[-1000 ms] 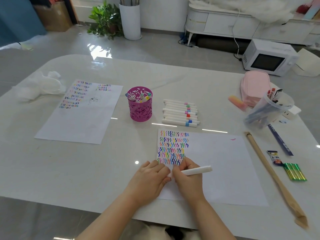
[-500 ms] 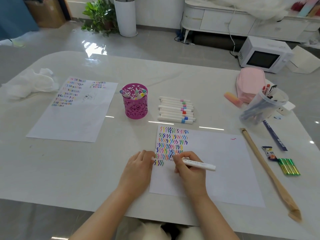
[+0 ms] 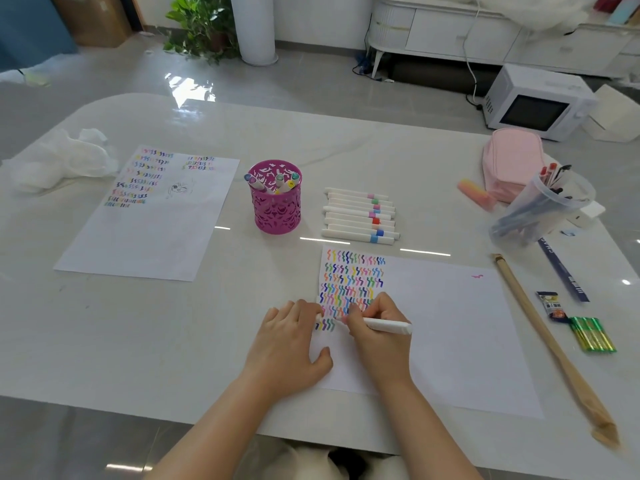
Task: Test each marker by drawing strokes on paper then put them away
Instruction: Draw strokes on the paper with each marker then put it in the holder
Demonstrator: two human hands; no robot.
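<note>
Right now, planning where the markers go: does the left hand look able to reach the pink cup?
Probably yes. The left hand lies flat on the paper edge, holding nothing, and nothing stands between it and the cup ahead.

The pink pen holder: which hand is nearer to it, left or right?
Left. The left hand lies straight below the pen holder in the view; the right hand, holding a marker, is farther right.

markers (image 3: 360, 216) behind paper (image 3: 450, 327), right of cup (image 3: 277, 211)
</note>
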